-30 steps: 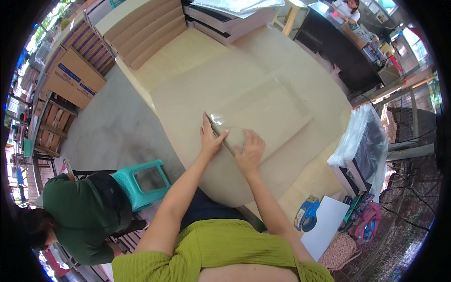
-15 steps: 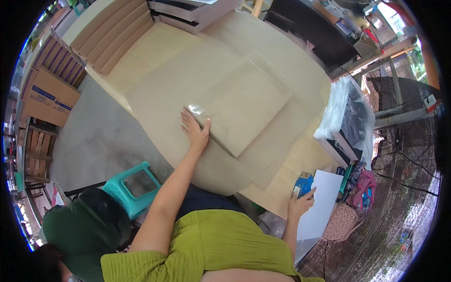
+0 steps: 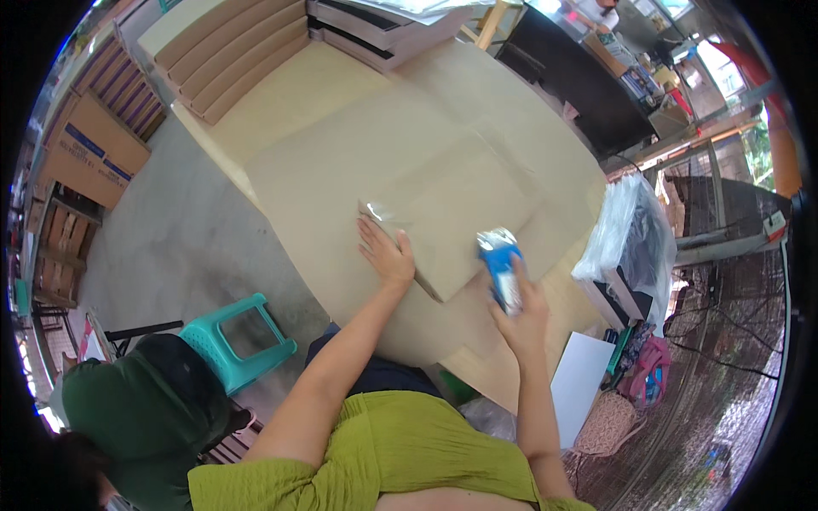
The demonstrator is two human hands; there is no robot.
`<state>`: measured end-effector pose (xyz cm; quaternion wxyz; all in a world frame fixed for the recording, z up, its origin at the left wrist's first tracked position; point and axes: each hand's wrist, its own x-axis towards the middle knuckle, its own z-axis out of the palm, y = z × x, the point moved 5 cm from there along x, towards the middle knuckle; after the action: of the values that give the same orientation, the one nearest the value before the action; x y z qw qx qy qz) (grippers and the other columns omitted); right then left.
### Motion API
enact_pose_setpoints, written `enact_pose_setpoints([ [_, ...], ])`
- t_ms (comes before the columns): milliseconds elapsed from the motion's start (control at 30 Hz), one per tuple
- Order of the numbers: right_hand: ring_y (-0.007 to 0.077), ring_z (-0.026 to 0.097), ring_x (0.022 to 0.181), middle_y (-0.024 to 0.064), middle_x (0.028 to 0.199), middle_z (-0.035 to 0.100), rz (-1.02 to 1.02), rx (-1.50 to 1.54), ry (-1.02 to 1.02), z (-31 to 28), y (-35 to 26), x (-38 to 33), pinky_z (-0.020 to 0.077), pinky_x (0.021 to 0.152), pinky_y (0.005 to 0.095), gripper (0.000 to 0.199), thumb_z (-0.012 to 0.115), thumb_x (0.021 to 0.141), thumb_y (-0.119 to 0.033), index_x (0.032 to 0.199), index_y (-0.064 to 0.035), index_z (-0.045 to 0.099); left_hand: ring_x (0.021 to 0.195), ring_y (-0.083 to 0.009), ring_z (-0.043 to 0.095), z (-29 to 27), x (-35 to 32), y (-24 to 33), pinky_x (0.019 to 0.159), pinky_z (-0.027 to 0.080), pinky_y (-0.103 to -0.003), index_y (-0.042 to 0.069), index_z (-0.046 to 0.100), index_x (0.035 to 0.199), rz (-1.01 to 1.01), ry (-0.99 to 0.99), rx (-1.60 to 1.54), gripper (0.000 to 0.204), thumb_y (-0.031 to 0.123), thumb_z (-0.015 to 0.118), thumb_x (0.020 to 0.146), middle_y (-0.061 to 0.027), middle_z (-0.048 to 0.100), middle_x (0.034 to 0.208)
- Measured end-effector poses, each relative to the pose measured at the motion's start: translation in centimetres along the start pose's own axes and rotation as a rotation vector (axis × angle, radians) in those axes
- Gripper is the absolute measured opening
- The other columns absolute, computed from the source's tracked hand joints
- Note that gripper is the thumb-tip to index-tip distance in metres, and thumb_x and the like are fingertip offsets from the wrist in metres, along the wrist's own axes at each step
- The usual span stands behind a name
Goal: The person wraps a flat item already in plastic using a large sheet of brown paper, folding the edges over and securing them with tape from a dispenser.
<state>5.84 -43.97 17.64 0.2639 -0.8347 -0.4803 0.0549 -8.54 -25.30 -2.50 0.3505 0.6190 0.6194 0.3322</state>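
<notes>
A flat parcel folded in brown paper lies on a larger brown paper sheet spread over the table. My left hand rests flat along the parcel's left edge, fingers spread. Just above those fingertips, a glossy strip of clear tape shows at the corner. My right hand grips a blue tape dispenser over the sheet, right of the parcel's near corner. The dispenser is smeared by motion, and its shiny end points away from me.
Stacked brown boxes and dark-edged books line the far side. Plastic-wrapped books stand at the right. Near them lie a white sheet and a pink woven pouch. A turquoise stool and another person are at left.
My right hand has lifted the tape dispenser from beside the white sheet and carried it leftward and away, toward the parcel. My left hand stays on the parcel's edge. The whole view has shifted slightly.
</notes>
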Motion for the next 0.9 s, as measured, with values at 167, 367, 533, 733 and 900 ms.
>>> enact_pose_setpoints([
  [167, 0.039, 0.066, 0.081, 0.0207, 0.089, 0.064, -0.159, -0.093, -0.335, 7.3, -8.9, 11.0, 0.0544, 0.075, 0.0461, 0.067, 0.07, 0.077, -0.032, 0.142, -0.028, 0.055, 0.152, -0.0425, 0.007, -0.2, -0.2, 0.9, 0.119, 0.003, -0.062, -0.002, 0.001, 0.158, -0.017, 0.013, -0.047, 0.087, 0.036, 0.049, 0.096, -0.0275, 0.007, 0.164],
  [367, 0.0403, 0.069, 0.09, 0.0226, 0.093, 0.071, -0.267, -0.187, -0.577, 13.5, -11.3, 16.8, 0.056, 0.078, 0.048, 0.053, 0.068, 0.072, -0.026, 0.124, -0.0147, 0.065, 0.153, -0.0418, 0.005, -0.7, -0.4, 1.8, 0.119, 0.0, -0.061, -0.001, 0.002, 0.158, -0.093, -0.026, -0.064, 0.083, 0.031, 0.049, 0.097, -0.0269, 0.006, 0.164],
  [533, 0.0419, 0.068, 0.09, 0.0219, 0.092, 0.072, -0.364, -0.287, -0.774, 14.4, -12.7, 18.8, 0.0556, 0.082, 0.0482, 0.044, 0.067, 0.07, -0.027, 0.11, -0.0094, 0.071, 0.153, -0.0404, 0.006, -1.1, -0.3, 1.5, 0.12, -0.001, -0.06, 0.0, 0.003, 0.159, -0.114, 0.018, -0.096, 0.083, 0.03, 0.049, 0.096, -0.0251, 0.006, 0.165],
  [733, 0.0392, 0.069, 0.091, 0.0231, 0.099, 0.071, -0.407, -0.372, -0.9, 13.4, -12.2, 19.1, 0.0551, 0.083, 0.0439, 0.067, 0.072, 0.067, -0.034, 0.131, -0.0147, 0.065, 0.153, -0.0392, 0.008, -0.8, -0.5, 2.0, 0.12, 0.0, -0.059, 0.002, 0.004, 0.159, -0.12, 0.006, -0.068, 0.081, 0.029, 0.049, 0.096, -0.0219, 0.009, 0.166],
  [900, 0.0395, 0.069, 0.086, 0.0229, 0.093, 0.071, -0.375, -0.437, -0.972, 10.0, -10.7, 16.1, 0.0549, 0.081, 0.0442, 0.07, 0.073, 0.065, -0.034, 0.132, -0.0148, 0.065, 0.153, -0.0388, 0.009, -0.5, -0.6, 1.2, 0.12, 0.002, -0.059, 0.002, 0.005, 0.159, -0.111, 0.054, -0.03, 0.081, 0.029, 0.048, 0.097, -0.0214, 0.011, 0.165],
])
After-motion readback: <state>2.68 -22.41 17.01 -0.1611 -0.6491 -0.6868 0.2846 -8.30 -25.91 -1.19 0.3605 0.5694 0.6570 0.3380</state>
